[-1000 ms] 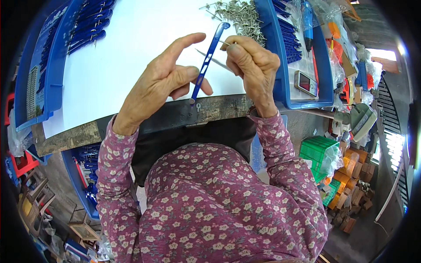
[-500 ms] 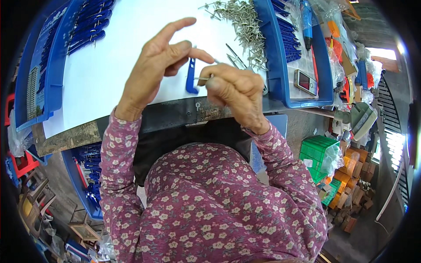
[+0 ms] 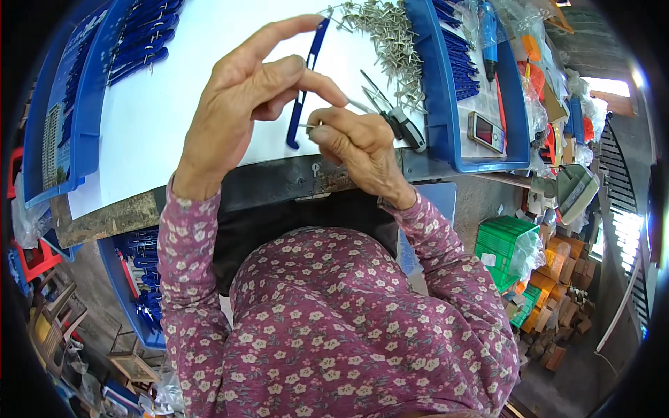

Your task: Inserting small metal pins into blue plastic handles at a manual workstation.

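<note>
My left hand grips a slim blue plastic strip with slots in it, held upright and slightly tilted above the white work surface. Its index finger reaches to the strip's far end, while the thumb and other fingers close about the middle. Close beside it, my right hand is closed, pinching a thin metal pin between thumb and forefinger. The pin's tip points at the strip's near part; whether it touches I cannot tell. Beyond my right hand lie pliers with grey and black handles.
Loose metal pins are heaped at the far right. A blue tray stands left, near a stack of blue strips. The right blue tray holds more strips, a mobile phone and a blue power screwdriver.
My left hand has moved nearer and turned, so the blue strip shows more of its length. My right hand has shifted slightly left with the pin, uncovering the pliers' handles.
</note>
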`<state>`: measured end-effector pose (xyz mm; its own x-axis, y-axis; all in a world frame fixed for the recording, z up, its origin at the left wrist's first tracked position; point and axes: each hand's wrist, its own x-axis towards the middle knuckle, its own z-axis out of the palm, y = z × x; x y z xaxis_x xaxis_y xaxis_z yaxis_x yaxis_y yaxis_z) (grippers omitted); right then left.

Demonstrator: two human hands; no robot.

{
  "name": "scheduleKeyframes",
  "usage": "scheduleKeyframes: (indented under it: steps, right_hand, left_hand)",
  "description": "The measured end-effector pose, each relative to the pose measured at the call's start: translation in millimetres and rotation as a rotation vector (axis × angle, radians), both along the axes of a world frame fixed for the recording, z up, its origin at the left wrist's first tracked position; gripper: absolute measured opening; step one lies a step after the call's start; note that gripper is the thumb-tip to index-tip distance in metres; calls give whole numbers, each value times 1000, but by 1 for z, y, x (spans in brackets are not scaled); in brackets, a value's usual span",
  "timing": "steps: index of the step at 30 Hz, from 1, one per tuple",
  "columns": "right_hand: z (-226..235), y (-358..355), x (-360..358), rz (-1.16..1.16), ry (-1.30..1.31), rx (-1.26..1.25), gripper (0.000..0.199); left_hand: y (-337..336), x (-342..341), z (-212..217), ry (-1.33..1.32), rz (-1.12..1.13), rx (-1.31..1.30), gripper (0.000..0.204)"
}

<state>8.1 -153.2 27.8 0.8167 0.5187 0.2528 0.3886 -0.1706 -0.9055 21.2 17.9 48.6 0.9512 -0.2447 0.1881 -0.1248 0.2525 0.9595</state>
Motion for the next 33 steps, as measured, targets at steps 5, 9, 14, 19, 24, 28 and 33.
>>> scheduleKeyframes:
  steps: [5, 9, 14, 19, 24, 28, 33]
  right_hand:
    - [9, 1, 4, -23, 264, 234, 22]
    - [4, -1, 10, -13, 335, 405, 26]
    - [9, -4, 15, -67, 356, 462, 28]
    - [5, -5, 24, -146, 241, 401, 22]
    - [-8, 0, 23, -305, -151, 198, 16]
    - [-14, 0, 22, -281, -251, 96, 13]
    - [-14, -9, 21, -220, -20, 104, 16]
  left_hand:
    - [-13, 1, -20, 85, -18, -114, 44]
    - [-16, -1, -24, 71, -34, -190, 42]
    - [-12, -2, -30, -98, 70, 100, 37]
    - [-19, -6, -33, -162, 149, 201, 31]
    - [-22, -11, -24, -24, 131, 154, 26]
    - [-18, -14, -26, 18, 166, 203, 24]
    - [-14, -15, -26, -14, 186, 351, 20]
